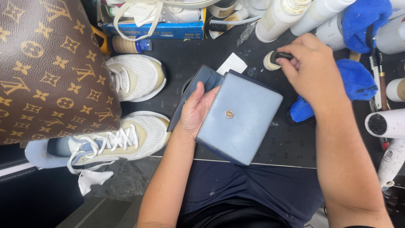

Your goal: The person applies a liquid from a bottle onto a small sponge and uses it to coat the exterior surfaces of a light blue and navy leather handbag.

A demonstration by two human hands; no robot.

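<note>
Head view: left hand (195, 110) at centre frame, fingers wrapped around a blue leather wallet (240, 118), held open above the dark tabletop (287, 139). Right hand (310, 63) at upper right, fingers pinched shut on a small black-handled dauber (275, 58) just beyond the wallet's top edge. Blue cloths (356, 80) beside that hand. White sneakers (135, 105) at centre left, brown patterned bag (46, 67) at upper left.
</note>
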